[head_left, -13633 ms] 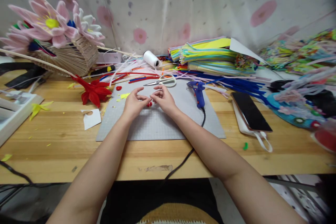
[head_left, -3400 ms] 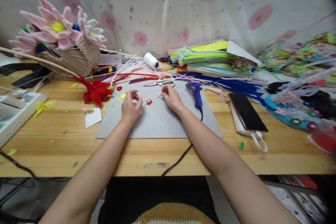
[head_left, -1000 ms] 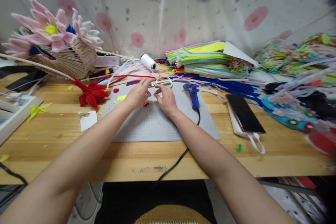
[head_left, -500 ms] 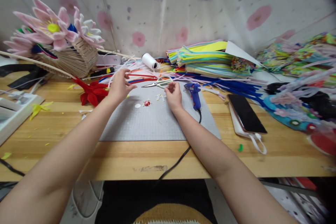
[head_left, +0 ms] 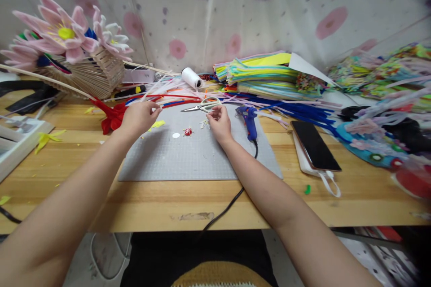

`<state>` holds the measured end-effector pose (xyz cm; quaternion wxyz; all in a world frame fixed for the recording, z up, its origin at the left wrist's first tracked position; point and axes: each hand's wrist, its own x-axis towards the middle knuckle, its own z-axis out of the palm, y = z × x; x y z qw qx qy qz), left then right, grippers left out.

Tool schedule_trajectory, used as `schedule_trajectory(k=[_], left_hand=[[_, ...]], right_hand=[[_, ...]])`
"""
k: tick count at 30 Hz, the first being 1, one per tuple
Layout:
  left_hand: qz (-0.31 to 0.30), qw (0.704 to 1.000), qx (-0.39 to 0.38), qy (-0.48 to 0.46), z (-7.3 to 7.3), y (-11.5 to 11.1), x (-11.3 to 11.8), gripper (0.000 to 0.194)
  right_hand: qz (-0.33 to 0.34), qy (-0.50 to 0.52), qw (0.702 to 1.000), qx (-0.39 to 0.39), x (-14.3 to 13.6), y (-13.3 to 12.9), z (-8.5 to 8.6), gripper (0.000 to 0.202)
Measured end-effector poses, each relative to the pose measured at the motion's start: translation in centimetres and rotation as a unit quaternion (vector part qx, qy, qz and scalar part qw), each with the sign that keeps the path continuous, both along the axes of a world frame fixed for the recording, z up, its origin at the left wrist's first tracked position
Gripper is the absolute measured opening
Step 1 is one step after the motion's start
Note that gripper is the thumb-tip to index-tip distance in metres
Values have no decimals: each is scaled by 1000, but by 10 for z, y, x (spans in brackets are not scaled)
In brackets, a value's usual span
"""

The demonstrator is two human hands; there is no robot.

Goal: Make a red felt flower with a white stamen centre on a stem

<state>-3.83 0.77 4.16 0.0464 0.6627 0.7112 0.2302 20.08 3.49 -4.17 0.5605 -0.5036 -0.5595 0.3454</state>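
My left hand (head_left: pixel 140 118) hovers at the left side of the grey cutting mat (head_left: pixel 188 166), beside a red fuzzy flower (head_left: pixel 112 117). Its fingers are loosely bent, with a small gap at thumb and forefinger; nothing shows between them. My right hand (head_left: pixel 220 124) is by the handles of the scissors (head_left: pixel 198 107), its fingers curled but apart. Whether it touches the handles I cannot tell. Small white-yellow bits (head_left: pixel 203 124) lie beside its thumb. Between the hands, a small red piece with white strands (head_left: pixel 187 132) and a white disc (head_left: pixel 176 135) rest on the mat.
A blue glue gun (head_left: pixel 250 123) lies at the mat's right, its cord running to the front edge. Further right is a phone (head_left: pixel 314 145) on a white block. Pipe-cleaner bundles (head_left: pixel 266 74) and a white thread spool (head_left: pixel 191 78) line the back. Pink flowers (head_left: pixel 65 33) stand left.
My left hand has moved left and slightly down, its fingers drawing closer together, and more of a yellow piece shows beside it. My right hand has shifted slightly left; the scissors have stayed put.
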Motion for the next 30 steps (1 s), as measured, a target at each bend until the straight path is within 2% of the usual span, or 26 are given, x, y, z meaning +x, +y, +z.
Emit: schedule_trajectory(k=[4,5,8,9,13,16,19,21,23,26,30], left_hand=[[-69,997,8,-44,-4,-1,12,39],[-65,997,4,-51,-6,-2,15,39],[-2,999,10,-41,-10,-3,26,21],[1,999,18,-48,-12,-2,29,19],[-50,982,46,-173,-17,3,35,39],[-21,959,23,-281,-19,7,32,39],[23,958,6,-287,-18,7,30,28],[24,960,19,-280,-17,6,34,24],[1,949,20,-315,-16,5,44,27],[-45,919,-37,-390,-18,5,69,36],[-49,892,-86,-440,-25,9,100,34]], right_hand=[[2,-5,1000,-3,0,-2,2,24],[6,-4,1000,-3,0,-2,3,24],[21,2,1000,-3,0,-4,5,24],[23,3,1000,-4,0,-4,5,23],[17,6,1000,-10,0,-4,6,24],[16,14,1000,-21,0,-3,4,24],[27,31,999,-25,-1,-1,2,25],[40,42,998,-26,-2,0,0,26],[50,47,997,-29,-3,1,-2,26],[56,46,997,-33,-3,2,-3,26],[69,53,996,-36,-3,0,-1,27]])
